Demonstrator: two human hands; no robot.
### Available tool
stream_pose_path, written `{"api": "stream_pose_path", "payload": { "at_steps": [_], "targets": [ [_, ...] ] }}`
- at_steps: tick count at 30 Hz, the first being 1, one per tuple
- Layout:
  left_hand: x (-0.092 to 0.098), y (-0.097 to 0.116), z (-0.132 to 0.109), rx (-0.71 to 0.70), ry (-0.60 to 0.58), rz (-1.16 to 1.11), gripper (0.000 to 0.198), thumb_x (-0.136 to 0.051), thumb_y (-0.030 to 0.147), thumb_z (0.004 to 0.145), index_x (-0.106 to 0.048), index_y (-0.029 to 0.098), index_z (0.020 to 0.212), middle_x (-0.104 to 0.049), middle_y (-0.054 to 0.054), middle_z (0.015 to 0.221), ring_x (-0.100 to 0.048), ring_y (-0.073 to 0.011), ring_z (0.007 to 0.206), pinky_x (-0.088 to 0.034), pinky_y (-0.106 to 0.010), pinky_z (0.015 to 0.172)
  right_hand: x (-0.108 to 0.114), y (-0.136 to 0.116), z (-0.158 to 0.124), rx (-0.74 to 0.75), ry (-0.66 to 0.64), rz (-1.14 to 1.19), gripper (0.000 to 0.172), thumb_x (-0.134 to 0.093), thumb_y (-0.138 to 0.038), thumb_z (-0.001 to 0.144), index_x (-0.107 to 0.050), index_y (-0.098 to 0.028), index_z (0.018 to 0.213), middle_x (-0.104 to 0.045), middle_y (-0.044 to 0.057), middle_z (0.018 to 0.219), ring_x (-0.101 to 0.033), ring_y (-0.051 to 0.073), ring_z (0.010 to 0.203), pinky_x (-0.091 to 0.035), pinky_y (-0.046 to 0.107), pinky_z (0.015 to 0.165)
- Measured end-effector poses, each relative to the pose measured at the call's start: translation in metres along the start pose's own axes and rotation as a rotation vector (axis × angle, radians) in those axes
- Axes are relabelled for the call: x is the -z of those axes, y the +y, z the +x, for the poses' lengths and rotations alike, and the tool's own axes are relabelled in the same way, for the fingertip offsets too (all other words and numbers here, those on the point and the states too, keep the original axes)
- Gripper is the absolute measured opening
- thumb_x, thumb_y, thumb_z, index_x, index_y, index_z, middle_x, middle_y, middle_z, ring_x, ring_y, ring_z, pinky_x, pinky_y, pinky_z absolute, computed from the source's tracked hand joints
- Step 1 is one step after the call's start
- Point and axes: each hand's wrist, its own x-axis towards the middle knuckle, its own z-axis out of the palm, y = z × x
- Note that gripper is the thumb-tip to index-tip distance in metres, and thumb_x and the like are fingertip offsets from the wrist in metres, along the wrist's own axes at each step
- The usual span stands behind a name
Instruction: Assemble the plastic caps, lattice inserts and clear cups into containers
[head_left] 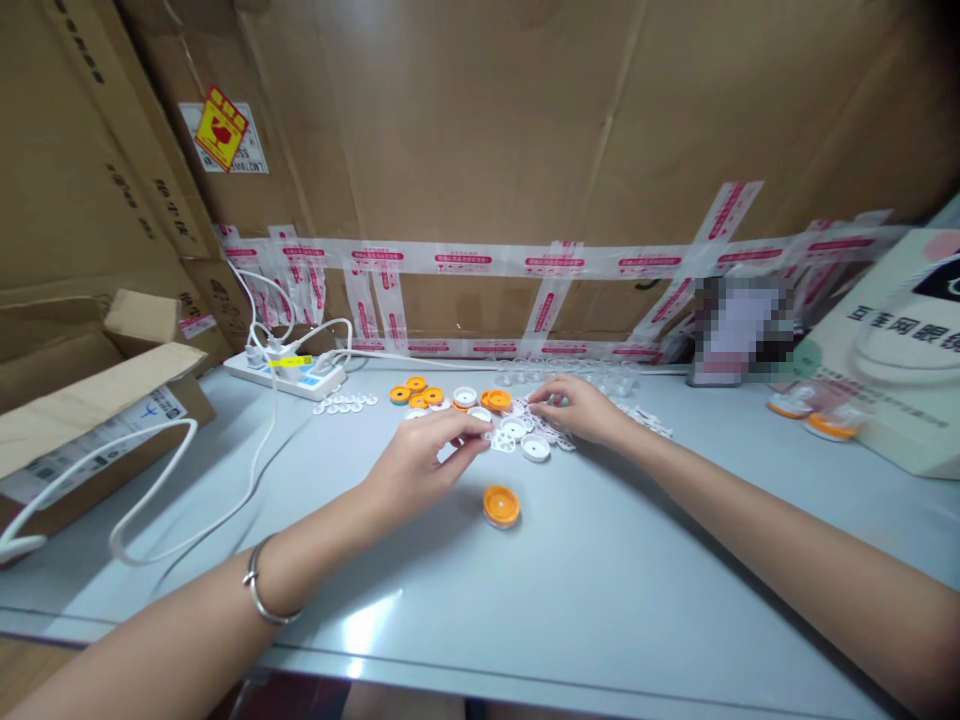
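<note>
Head view: a white piece (pixel 505 441), probably light, stiff, best held edgewise, is pinched by left fingers (pixel 466 426); right fingers' closure cannot be judged.

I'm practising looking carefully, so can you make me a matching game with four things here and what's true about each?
1. Left hand
2. Right hand
3. Orange-topped disc by itself
4. White power strip

A. Towards the back left of the table
B. Reaching to the small white parts, wrist bare
C. Nearer to the person than the other discs
D. Bracelet on its wrist

Pairs: 1-D, 2-B, 3-C, 4-A
</note>
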Motion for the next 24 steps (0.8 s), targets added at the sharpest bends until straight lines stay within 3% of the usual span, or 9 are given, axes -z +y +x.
{"api": "stream_pose_path", "payload": {
  "at_steps": [13,20,24],
  "targets": [
    [0.000,-0.002,0.000,0.001,-0.031,-0.015,0.012,-0.054,0.014,0.083,-0.063,0.015,0.091,-0.069,-0.004,0.086,-0.063,-0.0129,0.077,-0.049,-0.025,0.071,0.011,0.006,-0.018,-0.044,0.067,0.057,0.019,-0.051,-0.031,0.075,-0.064,-0.018,0.076,-0.067,0.004,0.072,-0.058,0.017,0.064,-0.045,0.029,0.062],
    [-0.001,-0.004,0.000,-0.034,-0.009,-0.010,0.011,-0.055,0.013,0.082,-0.064,0.015,0.090,-0.070,-0.004,0.085,-0.064,-0.0127,0.075,-0.049,-0.024,0.069,0.013,0.008,-0.023,-0.022,0.133,0.071,0.024,-0.049,-0.028,0.076,-0.064,-0.018,0.091,-0.069,0.006,0.079,-0.061,0.017,0.066,-0.049,0.031,0.066],
    [-0.001,-0.003,0.000,-0.040,-0.006,-0.006,0.012,-0.055,0.012,0.082,-0.064,0.015,0.090,-0.070,-0.004,0.084,-0.063,-0.0125,0.075,-0.048,-0.023,0.068,0.016,0.008,-0.025,-0.009,0.115,0.089,0.023,-0.048,-0.025,0.075,-0.065,-0.020,0.089,-0.070,0.006,0.087,-0.064,0.019,0.071,-0.051,0.033,0.070]
  ]
}}
